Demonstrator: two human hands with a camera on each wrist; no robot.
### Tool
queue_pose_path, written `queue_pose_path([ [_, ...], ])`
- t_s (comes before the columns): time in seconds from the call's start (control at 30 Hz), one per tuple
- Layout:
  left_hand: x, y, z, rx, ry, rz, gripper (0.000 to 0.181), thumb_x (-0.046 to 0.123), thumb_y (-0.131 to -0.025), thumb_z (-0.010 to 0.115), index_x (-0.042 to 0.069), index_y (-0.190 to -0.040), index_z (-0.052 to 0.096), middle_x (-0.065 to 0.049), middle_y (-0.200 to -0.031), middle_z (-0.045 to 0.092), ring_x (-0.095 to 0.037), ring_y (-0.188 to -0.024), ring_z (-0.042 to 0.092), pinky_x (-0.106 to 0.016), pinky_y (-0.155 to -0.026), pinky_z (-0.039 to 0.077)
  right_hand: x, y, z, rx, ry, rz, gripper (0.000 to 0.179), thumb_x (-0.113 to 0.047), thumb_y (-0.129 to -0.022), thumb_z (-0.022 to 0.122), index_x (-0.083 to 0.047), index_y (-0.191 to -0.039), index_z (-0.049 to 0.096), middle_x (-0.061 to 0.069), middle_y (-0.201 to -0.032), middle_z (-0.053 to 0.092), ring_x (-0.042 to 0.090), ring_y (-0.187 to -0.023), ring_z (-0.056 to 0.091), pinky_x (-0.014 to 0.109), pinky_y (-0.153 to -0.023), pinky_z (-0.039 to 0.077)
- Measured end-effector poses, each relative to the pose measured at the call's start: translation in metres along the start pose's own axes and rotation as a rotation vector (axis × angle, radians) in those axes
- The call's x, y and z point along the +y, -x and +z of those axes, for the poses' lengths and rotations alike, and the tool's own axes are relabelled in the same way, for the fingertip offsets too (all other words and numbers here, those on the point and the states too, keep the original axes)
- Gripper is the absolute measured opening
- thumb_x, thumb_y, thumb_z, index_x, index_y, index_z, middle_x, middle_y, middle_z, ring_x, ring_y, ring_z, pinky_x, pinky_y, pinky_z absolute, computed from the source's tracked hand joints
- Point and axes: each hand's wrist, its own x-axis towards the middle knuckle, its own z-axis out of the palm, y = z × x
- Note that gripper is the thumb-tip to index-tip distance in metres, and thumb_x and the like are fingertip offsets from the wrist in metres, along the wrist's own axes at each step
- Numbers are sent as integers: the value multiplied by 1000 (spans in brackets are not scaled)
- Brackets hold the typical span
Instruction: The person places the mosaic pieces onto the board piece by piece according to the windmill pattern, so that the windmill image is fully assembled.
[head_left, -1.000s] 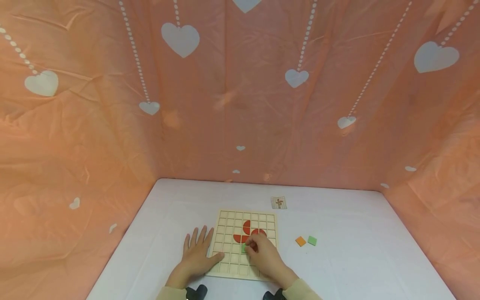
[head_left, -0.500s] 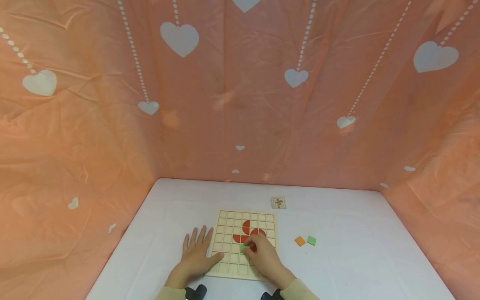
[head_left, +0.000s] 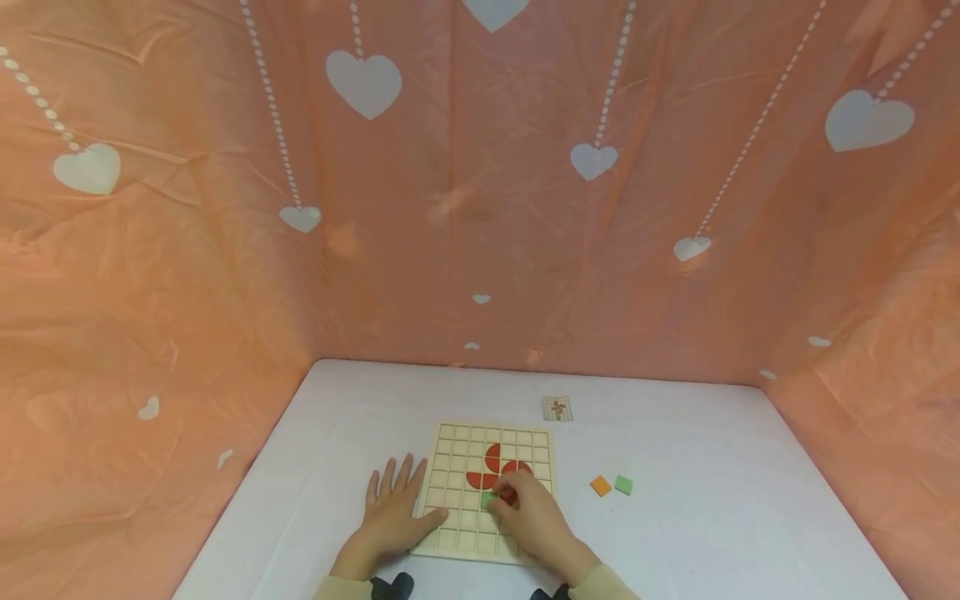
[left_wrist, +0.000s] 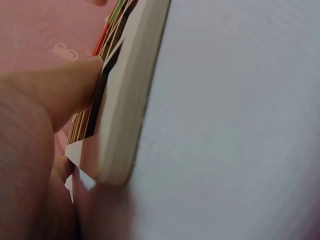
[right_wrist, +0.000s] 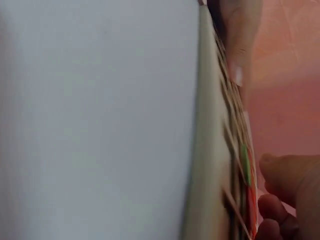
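Observation:
A pale wooden grid board (head_left: pixel 457 521) lies on the white table with red half-round pieces (head_left: pixel 492 457) set in its cells. My left hand (head_left: pixel 393 512) lies flat with fingers spread beside the board's left edge, its thumb (left_wrist: pixel 82 82) resting over the grid. Over the board's right half, my right hand (head_left: pixel 532 512) has its fingers curled, with thumb and index fingertips right at a green square tile (head_left: pixel 487 500). More red shows beneath that hand. In the right wrist view the green tile (right_wrist: pixel 245 164) sits at the grid near the thumb; I cannot tell whether the fingers pinch anything.
To the right of the board lie a loose orange tile (head_left: pixel 601 486) and a loose green tile (head_left: pixel 624 484). Behind the board is a small pattern card (head_left: pixel 557 408) showing a pinwheel shape. An orange curtain (head_left: pixel 480 208) with white hearts surrounds the table.
The right hand's thumb and fingertips shift slightly at the green tile, and a little more of that tile shows. The left hand stays in place.

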Motion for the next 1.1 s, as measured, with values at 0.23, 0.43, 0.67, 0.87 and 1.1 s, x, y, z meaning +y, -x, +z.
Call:
queue_pose_path([
  [0.23,0,1,-1,2,18,-1,93,59,-85,63,2,-151,30,-23,-157,16,-44,-144,1,-59,-110,-10,20,5,-31,51,2,42,17,-28,-92,68,-15,-104,65,-9,-93,55,7,-80,53,25,-68,48],
  [0.43,0,1,1,-5,15,-10,92,60,-85,61,3,-151,29,-22,-158,15,-44,-144,0,-59,-110,-11,43,13,-61,110,33,164,20,-28,-90,71,-16,-105,65,-7,-93,56,9,-78,50,25,-64,46],
  [0.67,2,2,1,0,24,-6,92,59,-85,62,2,-151,30,-23,-158,15,-45,-144,0,-60,-110,-11,66,23,-92,147,102,243,25,-28,-88,73,-14,-108,67,-2,-96,58,12,-85,55,34,-75,50],
  [0.87,2,2,0,0,21,-9,93,60,-84,62,3,-151,30,-23,-158,15,-45,-144,0,-60,-110,-11,80,30,-106,147,123,282,31,-31,-88,73,-12,-111,66,0,-99,59,14,-85,55,35,-75,50],
  [1.1,0,1,1,7,13,-1,94,60,-84,62,2,-150,30,-24,-157,16,-46,-143,1,-61,-110,-10,86,35,-111,133,155,285,38,-36,-86,73,-10,-114,66,1,-99,58,14,-84,54,35,-74,48],
])
